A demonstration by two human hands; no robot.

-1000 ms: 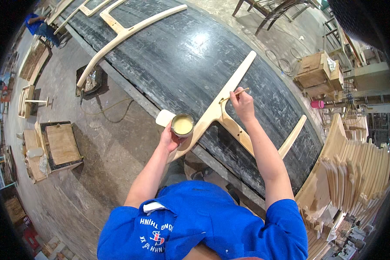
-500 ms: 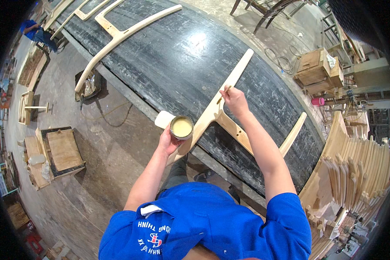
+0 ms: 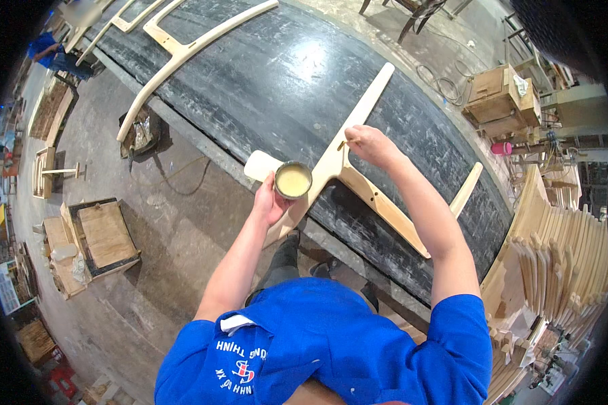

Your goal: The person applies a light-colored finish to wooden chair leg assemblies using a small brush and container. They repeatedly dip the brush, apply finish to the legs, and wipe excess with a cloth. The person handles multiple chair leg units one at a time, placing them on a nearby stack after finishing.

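Presently, from my distant seat, I see the pale wooden frame (image 3: 327,167) lying on the black table (image 3: 250,88), toward one o'clock from my view's centre. My right hand (image 3: 371,145) pinches a thin stick (image 3: 346,141), mostly hidden, at the slot (image 3: 341,144). I judge this slot half-way; its inside I cannot tell. My left hand (image 3: 271,204), toward nine o'clock, grasps a round cup (image 3: 294,180) of smooth, yellowish liquid. The wood looks smooth and branching, the tabletop scuffed. Toward eleven o'clock, a curved piece (image 3: 172,64) lies without any hand on it.
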